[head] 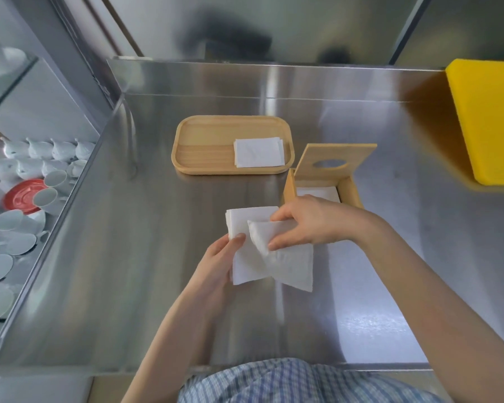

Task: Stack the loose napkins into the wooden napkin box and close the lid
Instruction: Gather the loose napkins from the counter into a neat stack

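I hold white napkins (253, 257) above the steel counter (128, 242), in front of the wooden napkin box (350, 190). My left hand (220, 263) grips the flat stack by its left edge, thumb on top. My right hand (306, 223) pinches a folded napkin (288, 261) lying across that stack. The box stands open, its lid (335, 161) with an oval hole tilted upright at the back, and white napkins (320, 192) lie inside. Further back, a wooden tray (204, 144) carries a small pile of napkins (258, 152) at its right end.
A yellow board (486, 120) lies at the counter's right edge. Left of the counter, a lower shelf holds white cups (41, 158) and a red saucer (22, 196). A steel wall rises behind the tray. My checked shirt (297, 382) shows at the front edge.
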Tool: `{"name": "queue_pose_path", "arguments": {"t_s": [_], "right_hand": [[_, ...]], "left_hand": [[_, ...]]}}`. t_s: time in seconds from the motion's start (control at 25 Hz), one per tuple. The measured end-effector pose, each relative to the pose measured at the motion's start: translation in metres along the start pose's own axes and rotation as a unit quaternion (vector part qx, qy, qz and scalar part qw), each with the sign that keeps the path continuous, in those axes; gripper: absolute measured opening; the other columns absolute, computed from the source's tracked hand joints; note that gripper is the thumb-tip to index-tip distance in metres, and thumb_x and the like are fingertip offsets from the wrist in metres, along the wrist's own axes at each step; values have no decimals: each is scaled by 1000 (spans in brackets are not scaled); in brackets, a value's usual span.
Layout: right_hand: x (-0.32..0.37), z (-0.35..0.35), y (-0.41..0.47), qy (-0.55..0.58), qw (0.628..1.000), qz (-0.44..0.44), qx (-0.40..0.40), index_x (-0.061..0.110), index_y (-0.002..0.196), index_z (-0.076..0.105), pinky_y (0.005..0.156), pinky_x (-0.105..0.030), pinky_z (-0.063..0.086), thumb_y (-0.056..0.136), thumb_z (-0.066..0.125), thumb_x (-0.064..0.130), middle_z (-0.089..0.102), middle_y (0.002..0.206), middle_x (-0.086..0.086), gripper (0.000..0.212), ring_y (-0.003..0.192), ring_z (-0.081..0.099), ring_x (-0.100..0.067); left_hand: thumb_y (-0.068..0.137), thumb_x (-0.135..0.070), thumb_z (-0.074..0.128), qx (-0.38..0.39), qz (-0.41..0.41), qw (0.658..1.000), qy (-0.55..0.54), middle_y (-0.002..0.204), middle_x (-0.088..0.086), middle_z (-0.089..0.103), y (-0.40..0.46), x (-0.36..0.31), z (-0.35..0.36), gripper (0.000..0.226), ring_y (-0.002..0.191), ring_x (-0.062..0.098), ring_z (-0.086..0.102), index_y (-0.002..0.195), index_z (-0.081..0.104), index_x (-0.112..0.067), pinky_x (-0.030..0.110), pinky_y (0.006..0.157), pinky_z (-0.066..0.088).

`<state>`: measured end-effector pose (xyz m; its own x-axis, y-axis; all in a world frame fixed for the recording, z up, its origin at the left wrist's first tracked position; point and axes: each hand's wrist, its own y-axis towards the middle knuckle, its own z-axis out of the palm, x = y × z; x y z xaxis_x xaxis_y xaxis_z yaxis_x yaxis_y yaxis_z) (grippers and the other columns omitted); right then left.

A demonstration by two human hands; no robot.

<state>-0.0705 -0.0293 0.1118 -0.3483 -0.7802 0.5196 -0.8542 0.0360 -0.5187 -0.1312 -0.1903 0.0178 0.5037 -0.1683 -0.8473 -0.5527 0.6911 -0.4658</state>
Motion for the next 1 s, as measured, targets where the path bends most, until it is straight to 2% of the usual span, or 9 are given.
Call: {"name": "queue_pose_path", "arguments": {"t_s": [0.12,0.24,0.32,0.44,0.52,0.6,0.76,0.88,1.0], "right_hand": [[0,0,-4,50,997,-24,60,17,82,67,64,-22,42,84,66,32,64,80,4,15,74,58,-10],[-8,0,-13,120,989,-37,79,13,99,70,71,-13,50,84,67,28,72,94,3,22,84,66,-7],[-12,1,-10,137,987,-36,71,15,97,71,67,-7,49,84,67,27,71,89,7,18,77,66,-2],[-19,4,-5,136,990,-18,43,23,78,67,56,-2,44,83,68,27,67,75,13,6,64,62,2],[-22,6,0,133,990,-11,33,26,72,63,54,-3,44,83,67,27,64,72,13,12,65,61,-1],[-24,7,3,132,991,-6,25,27,72,62,61,-11,47,84,67,25,64,73,13,14,68,61,-4],[-30,10,7,130,991,13,12,28,67,59,60,-16,43,85,66,25,62,73,12,20,68,59,-6],[-33,14,10,138,990,24,-3,28,66,60,58,-17,42,84,66,26,61,70,12,20,66,58,-5],[-35,17,11,148,988,30,-7,26,66,59,58,-17,41,83,67,26,59,68,11,20,65,55,-4]], "left_hand": [[97,-22,39,12,1,1000,-9,77,-5,76,-4,0,6,30,68,8,71,97,68,-15,20,59,57],[96,-21,41,35,-6,999,-28,75,-3,75,-10,-2,17,29,63,9,71,102,67,-10,18,53,55],[97,-19,39,41,-14,998,-42,73,-2,76,-11,-3,17,29,62,9,71,102,66,-8,18,51,54],[97,-18,36,43,-34,998,-33,85,1,76,-10,0,22,33,72,11,72,103,67,-11,23,58,59],[97,-22,36,45,-46,997,-29,97,5,74,-10,2,25,34,79,13,72,110,66,-11,27,66,59],[98,-30,37,47,-60,996,-36,105,7,72,-9,2,28,36,85,14,72,114,64,-13,30,73,59],[98,-47,26,60,-75,994,-49,119,6,69,-10,1,33,49,111,22,64,122,60,-21,41,94,49],[97,-46,29,69,-68,994,-44,109,3,72,-11,3,32,46,101,18,67,114,63,-21,37,90,52],[95,-28,43,59,-39,997,14,98,2,73,-11,8,28,30,84,12,70,109,64,-12,25,73,57]]}}
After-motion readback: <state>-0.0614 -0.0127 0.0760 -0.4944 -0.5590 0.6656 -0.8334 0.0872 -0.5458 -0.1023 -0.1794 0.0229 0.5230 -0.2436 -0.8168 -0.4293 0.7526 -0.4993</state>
